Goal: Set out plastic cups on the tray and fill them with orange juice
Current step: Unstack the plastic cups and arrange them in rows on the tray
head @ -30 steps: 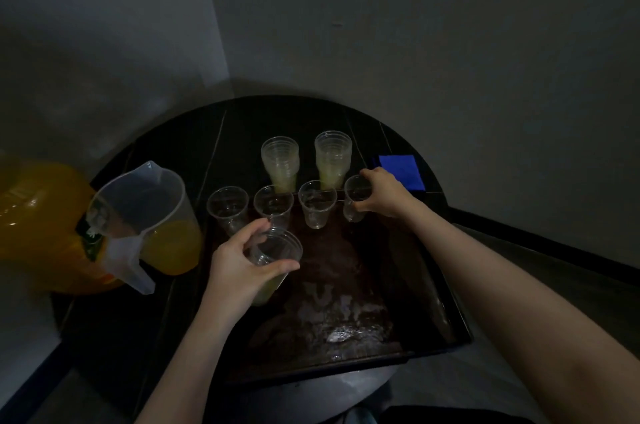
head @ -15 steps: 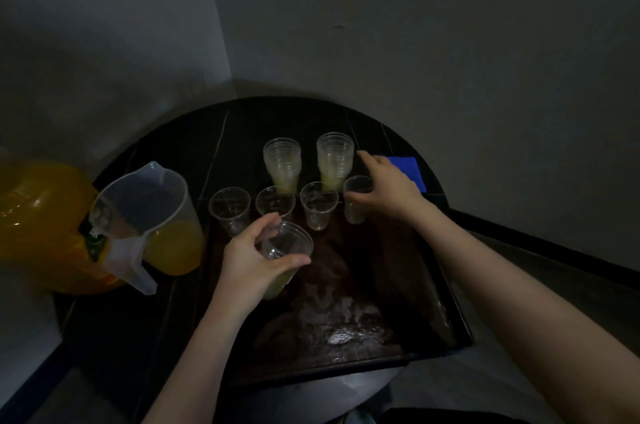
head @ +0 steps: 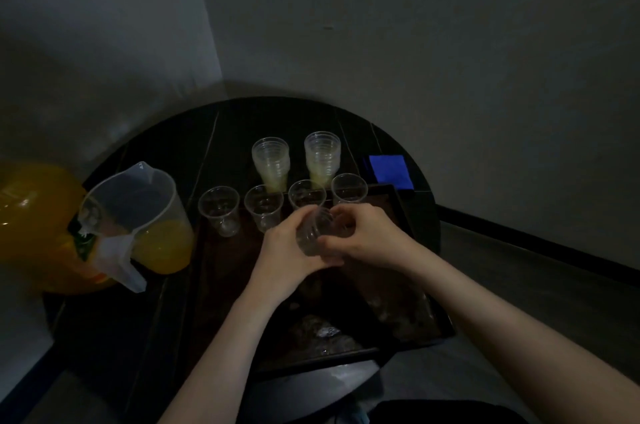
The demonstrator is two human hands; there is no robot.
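Both hands at frame centre above the dark tray (head: 398, 326), left hand (head: 289, 250) and right hand (head: 369, 238) grasping one clear cup (head: 317, 231) between them, four empty cups (head: 219, 210) in a row just behind, two cup stacks (head: 270, 162) beyond, juice jug (head: 145, 216) at left.

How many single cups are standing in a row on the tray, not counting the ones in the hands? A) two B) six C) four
C, four single cups stand side by side along the far edge of the tray, in front of the two stacks, and none holds juice yet.
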